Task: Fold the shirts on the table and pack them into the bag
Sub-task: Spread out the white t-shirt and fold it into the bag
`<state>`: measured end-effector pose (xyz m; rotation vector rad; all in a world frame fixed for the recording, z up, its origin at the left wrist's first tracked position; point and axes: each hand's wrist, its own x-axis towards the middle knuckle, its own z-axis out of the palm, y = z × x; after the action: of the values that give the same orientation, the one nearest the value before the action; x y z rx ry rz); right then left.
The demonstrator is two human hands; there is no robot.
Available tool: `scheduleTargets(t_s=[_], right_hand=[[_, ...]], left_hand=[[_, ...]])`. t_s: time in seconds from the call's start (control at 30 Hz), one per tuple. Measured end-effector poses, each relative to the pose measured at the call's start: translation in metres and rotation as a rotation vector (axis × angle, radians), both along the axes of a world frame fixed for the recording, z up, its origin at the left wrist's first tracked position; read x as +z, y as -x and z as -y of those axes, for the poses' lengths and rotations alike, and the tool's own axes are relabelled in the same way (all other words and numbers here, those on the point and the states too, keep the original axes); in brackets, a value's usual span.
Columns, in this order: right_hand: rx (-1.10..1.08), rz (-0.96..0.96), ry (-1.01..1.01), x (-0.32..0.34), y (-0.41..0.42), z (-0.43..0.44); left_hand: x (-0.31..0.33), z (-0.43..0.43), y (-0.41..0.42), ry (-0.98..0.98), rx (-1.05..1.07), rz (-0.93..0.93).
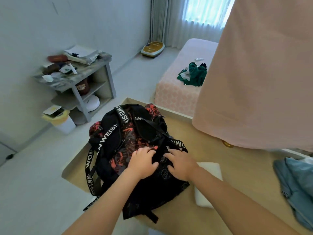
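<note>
A black backpack with a red print and lettered straps lies on the wooden table. My left hand and my right hand lie side by side on its near half. Each has curled fingers and a thumb pinching a fold of the black fabric between them. A white folded item lies partly under the bag's right side. A crumpled blue shirt lies at the table's right edge, apart from both hands.
A large pink cloth hangs over the table's far right. Behind it is a pink bed with green clothes. A cluttered grey shelf and a lined bin stand on the left.
</note>
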<state>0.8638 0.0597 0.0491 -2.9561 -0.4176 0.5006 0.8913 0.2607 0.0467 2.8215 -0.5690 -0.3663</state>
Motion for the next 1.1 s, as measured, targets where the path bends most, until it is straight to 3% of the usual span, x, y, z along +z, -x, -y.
scheduleTargets(t_s=[0.1,0.27,0.5,0.6,0.73,0.8,0.87,1.0,1.1], right_hand=[[-0.063,-0.168,0.069,-0.011,0.001,-0.016],[-0.214,-0.329,0.085,-0.016,0.022,-0.009],[-0.1,-0.442,0.212,-0.003,0.051,0.003],[-0.102,-0.39,0.212,0.0,0.056,0.016],[-0.016,-0.019,0.197,0.004,0.06,0.018],[0.085,0.076,0.119,0.001,0.06,0.015],[0.171,0.001,0.038,-0.003,0.06,0.011],[0.252,-0.128,0.066,-0.015,0.06,-0.003],[0.243,-0.086,-0.006,-0.02,0.062,-0.01]], left_hand=[[-0.015,-0.026,0.012,0.015,0.029,-0.143],[-0.02,-0.023,0.024,0.089,0.02,-0.197],[-0.026,0.006,0.048,0.085,-0.038,-0.377],[-0.023,0.013,0.067,0.173,-0.048,-0.41],[-0.007,0.005,0.084,0.189,-0.109,-0.368],[0.002,-0.006,0.087,0.127,-0.092,-0.39],[0.006,-0.015,0.089,0.091,-0.021,-0.436],[0.009,-0.02,0.092,0.069,0.048,-0.475],[0.021,-0.018,0.088,0.21,0.157,-0.292]])
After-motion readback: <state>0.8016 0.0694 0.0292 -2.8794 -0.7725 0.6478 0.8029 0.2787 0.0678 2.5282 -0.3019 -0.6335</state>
